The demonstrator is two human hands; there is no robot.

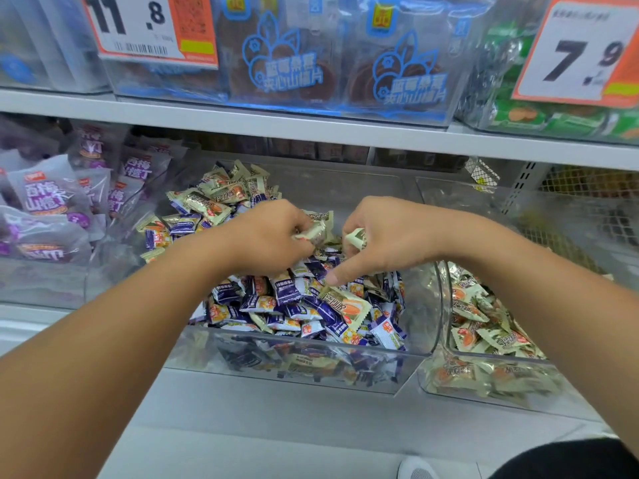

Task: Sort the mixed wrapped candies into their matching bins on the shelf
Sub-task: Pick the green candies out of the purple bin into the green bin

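Note:
A clear middle bin [425,305] holds a mixed heap of purple-wrapped candies [259,302] and pale green-wrapped candies [211,205]. Over the heap, my left hand [266,236] grips several pale green candies [313,233] in curled fingers. My right hand [387,236] also clutches pale green candies [356,238], its thumb pointing down onto the heap. To the right, another clear bin [449,385] contains only pale green candies [484,333].
A bin at the left holds purple bagged snacks [45,202]. The shelf above [311,129] carries blue-printed packs [294,63], green packs [553,115] and price tags [581,50]. A mesh shelf back [570,188] shows at the right. A shoe tip [415,470] is on the floor.

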